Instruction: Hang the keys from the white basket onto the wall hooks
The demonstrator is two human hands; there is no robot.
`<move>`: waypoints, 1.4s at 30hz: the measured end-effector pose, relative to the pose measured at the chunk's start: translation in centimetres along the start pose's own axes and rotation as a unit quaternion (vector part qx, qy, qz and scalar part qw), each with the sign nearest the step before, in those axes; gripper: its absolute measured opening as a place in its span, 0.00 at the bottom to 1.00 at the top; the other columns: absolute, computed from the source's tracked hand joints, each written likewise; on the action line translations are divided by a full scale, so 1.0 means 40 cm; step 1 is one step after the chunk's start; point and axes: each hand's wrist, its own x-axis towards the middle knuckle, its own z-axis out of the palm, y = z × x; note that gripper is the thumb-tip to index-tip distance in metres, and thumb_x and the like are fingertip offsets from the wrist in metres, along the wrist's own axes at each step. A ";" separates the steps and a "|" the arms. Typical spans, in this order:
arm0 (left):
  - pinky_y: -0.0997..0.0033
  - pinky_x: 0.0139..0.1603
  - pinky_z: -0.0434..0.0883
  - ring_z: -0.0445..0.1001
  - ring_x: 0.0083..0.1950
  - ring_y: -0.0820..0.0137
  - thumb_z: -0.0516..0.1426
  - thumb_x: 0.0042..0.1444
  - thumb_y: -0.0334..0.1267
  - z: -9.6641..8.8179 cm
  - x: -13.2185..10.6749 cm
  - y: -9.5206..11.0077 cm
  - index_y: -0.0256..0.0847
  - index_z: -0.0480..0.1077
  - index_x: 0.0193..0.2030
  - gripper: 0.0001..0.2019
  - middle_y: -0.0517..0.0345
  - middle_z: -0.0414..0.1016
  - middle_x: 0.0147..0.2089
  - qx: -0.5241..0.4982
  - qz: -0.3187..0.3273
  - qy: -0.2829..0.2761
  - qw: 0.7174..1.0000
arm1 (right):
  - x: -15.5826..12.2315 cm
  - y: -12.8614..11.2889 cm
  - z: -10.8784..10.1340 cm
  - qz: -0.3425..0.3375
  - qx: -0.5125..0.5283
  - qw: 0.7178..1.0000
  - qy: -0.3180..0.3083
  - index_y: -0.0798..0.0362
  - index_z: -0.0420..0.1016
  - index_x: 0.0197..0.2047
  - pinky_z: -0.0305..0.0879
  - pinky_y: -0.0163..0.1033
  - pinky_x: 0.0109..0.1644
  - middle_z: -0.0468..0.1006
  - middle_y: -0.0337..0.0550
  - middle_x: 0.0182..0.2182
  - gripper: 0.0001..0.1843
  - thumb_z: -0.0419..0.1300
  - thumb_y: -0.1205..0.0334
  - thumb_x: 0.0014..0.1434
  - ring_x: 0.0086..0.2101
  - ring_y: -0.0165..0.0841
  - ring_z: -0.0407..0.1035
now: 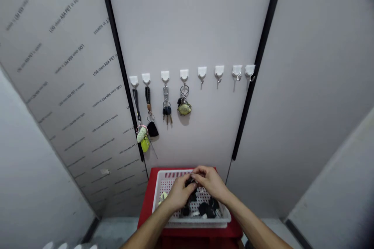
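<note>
My left hand [180, 192] and my right hand [212, 181] meet over a white perforated plastic basket [159, 190]. The fingers of both are pinched round a small dark keychain [191, 181] with a bit of shiny metal, mostly hidden by the fingers. Under my hands, black key fobs [207, 209] and other dark pieces lie in the basket. A pale yellow item [163, 196] rests at its left side, beside my left wrist.
The basket stands on a red stool or table [146, 212] against the wall. Above, several white hooks [184, 74] form a row. Hanging from the left ones are a green-tagged keychain [143, 136], a black braided strap [148, 99], keys [167, 111] and a gold-coloured charm [184, 109].
</note>
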 end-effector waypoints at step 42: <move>0.78 0.26 0.62 0.66 0.27 0.76 0.48 0.43 0.31 -0.097 0.182 0.278 0.34 0.54 0.46 0.20 0.55 0.65 0.31 0.005 -0.014 0.084 0.996 | 0.177 -0.309 -0.225 -0.179 -0.143 0.911 0.342 0.57 0.68 0.31 0.57 0.31 0.25 0.71 0.40 0.23 0.13 0.48 0.61 0.43 0.20 0.25 0.61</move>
